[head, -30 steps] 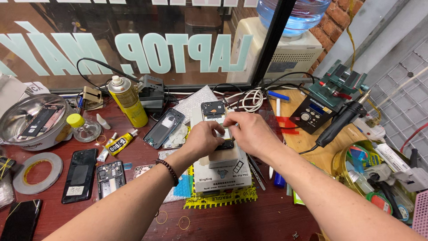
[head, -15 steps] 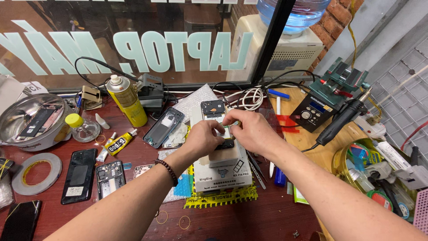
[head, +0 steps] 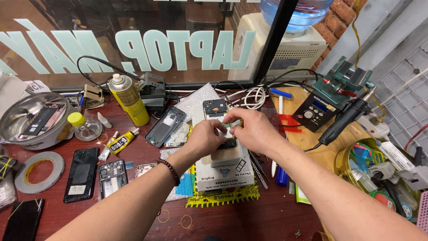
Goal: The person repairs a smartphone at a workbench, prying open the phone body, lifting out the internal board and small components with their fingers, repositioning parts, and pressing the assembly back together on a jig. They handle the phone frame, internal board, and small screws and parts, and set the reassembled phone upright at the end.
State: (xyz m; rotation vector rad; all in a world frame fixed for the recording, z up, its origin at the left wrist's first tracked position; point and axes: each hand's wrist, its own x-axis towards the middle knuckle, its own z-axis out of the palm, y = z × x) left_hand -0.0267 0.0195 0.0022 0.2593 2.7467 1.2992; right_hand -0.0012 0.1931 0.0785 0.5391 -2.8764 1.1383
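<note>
Both the left hand and right hand pinch closed on the opened phone lying atop the white heating block on the bench; thin, light, likely fragile, best held by its edges

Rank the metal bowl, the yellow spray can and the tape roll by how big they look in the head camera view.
1. metal bowl
2. tape roll, nearer the camera, so unsure
3. yellow spray can
</note>
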